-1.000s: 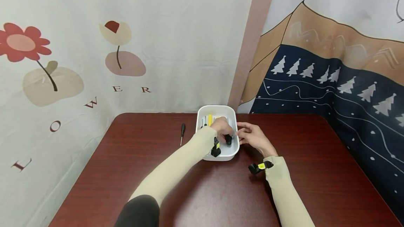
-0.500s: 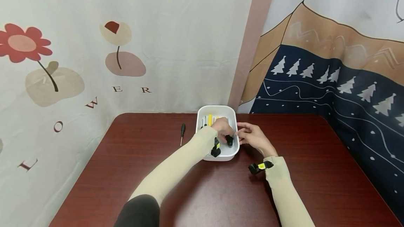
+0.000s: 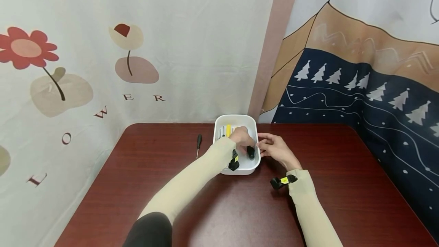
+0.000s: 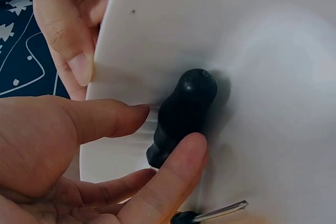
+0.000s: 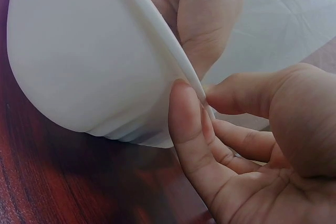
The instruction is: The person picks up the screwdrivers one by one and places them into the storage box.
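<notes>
A white plastic box [image 3: 240, 172] stands at the back of the table with my left hand [image 3: 241, 137] reaching into it. In the left wrist view a black screwdriver [image 4: 186, 100] shows only its rounded handle, lying by the box's side wall. The left thumb and index finger stand on either side of this handle, the thumb slightly apart from it; the rest is hidden by the fingers. My right hand [image 3: 277, 149] pinches the box's right rim between thumb and fingers, plain in the right wrist view.
Another black screwdriver [image 3: 199, 144] lies on the red-brown table [image 3: 164, 148], left of the box. Inside the box are a yellow tool [image 3: 228, 130] and several thin tools. A second screwdriver's shaft [image 4: 220, 212] shows below the left hand. A printed curtain [image 3: 192, 48] hangs behind.
The black screwdriver's handle has shifted slightly right inside the box, and the left fingers have loosened around it. The right hand stays on the rim.
</notes>
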The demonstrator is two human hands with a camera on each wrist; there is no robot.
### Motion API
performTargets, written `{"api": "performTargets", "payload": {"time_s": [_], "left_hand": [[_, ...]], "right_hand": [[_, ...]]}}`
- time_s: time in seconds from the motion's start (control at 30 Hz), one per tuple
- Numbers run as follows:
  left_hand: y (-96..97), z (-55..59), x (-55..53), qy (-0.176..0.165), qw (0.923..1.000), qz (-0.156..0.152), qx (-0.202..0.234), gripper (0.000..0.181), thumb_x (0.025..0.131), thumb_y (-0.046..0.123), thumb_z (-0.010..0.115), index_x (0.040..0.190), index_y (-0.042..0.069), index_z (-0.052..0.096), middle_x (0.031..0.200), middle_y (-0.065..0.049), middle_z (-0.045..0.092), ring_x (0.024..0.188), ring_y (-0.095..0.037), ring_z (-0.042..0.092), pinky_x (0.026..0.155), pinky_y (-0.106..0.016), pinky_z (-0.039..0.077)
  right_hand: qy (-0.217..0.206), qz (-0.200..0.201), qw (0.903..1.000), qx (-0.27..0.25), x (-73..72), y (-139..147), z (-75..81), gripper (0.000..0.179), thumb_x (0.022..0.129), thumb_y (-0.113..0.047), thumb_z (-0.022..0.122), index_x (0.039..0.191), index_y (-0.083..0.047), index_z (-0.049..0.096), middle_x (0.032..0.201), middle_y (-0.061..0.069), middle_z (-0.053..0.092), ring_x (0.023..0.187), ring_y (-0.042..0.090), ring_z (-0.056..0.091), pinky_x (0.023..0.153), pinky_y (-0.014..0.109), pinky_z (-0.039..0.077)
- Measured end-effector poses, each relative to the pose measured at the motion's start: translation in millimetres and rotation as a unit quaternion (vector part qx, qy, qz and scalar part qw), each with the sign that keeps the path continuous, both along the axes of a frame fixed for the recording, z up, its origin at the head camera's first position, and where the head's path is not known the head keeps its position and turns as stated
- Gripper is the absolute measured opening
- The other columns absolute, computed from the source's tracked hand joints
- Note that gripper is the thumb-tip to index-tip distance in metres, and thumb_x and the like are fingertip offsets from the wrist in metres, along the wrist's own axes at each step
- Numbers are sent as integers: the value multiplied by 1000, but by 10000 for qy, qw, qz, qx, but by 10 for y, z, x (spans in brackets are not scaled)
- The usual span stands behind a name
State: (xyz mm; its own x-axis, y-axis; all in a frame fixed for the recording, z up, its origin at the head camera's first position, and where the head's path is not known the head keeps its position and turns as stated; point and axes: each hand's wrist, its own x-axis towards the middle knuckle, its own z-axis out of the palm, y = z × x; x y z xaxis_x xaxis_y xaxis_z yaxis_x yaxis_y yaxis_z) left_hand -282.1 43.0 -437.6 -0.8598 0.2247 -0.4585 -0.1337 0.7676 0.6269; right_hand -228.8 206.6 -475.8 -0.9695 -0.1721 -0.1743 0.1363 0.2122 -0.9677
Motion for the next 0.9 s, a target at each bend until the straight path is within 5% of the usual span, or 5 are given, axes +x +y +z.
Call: {"api": "performTargets", "payload": {"time_s": [0.37, 0.57, 0.9], "left_hand": [[-79, 156, 58, 513, 9958, -701, -275, 36, 90, 17, 76, 115, -3, 59, 108, -15, 64, 83, -27, 73, 76, -34, 65], [-150, 214, 76, 837, 9908, -1038, -251, 53, 90, 25, 78, 131, -1, 57, 129, -17, 61, 89, -31, 74, 81, -38, 65], [-355, 246, 26, 1362, 9758, -1678, -317, 53, 94, 31, 72, 137, 5, 59, 123, -13, 68, 100, -22, 69, 84, -31, 58]], "right_hand": [[43, 44, 10000, 0, 14, -7, 23, 52, 99, -3, 62, 148, 3, 47, 118, 28, 66, 78, 15, 68, 71, 25, 64], [10, 54, 10000, 35, 26, -2, 36, 52, 99, -5, 61, 149, 3, 47, 122, 30, 64, 77, 15, 68, 72, 25, 64], [-19, 44, 10000, 22, 7, 4, 11, 52, 100, -5, 61, 149, 2, 47, 122, 30, 64, 77, 15, 68, 71, 24, 63]]}}
